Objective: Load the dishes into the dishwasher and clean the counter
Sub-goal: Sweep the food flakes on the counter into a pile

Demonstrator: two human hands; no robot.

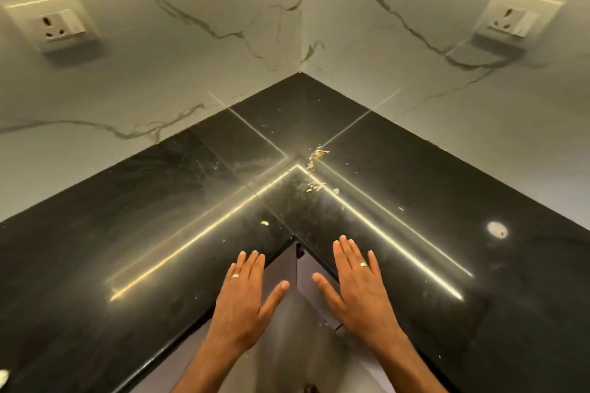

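Both hands lie flat with fingers straight and spread, holding nothing: the left hand (244, 293) on the front edge of the black table (111, 249) to one side of the inner corner, the right hand (357, 287) on the edge to the other side. Each wears a ring.

Just beyond the fingertips the dark stone is smeared and dusty. A small pale crumb (264, 223) sits near the left fingers, and farther back, where the reflected light lines meet, a loose scatter of yellowish scraps (314, 169) trails along the seam. A round pale spot (497, 229) lies well off to the right, and another pale bit (3, 376) shows at the near left edge. Two wall sockets (60, 25) (514, 19) sit on the marble-look walls above.

No cloth, dishes or dishwasher are in view. My worry is that sweeping with bare palms would push the scraps over the inner corner onto the cabinet fronts (287, 271) and floor below, or only spread the greasy film wider. The table looks glossy and hard, so crumbs should slide easily.
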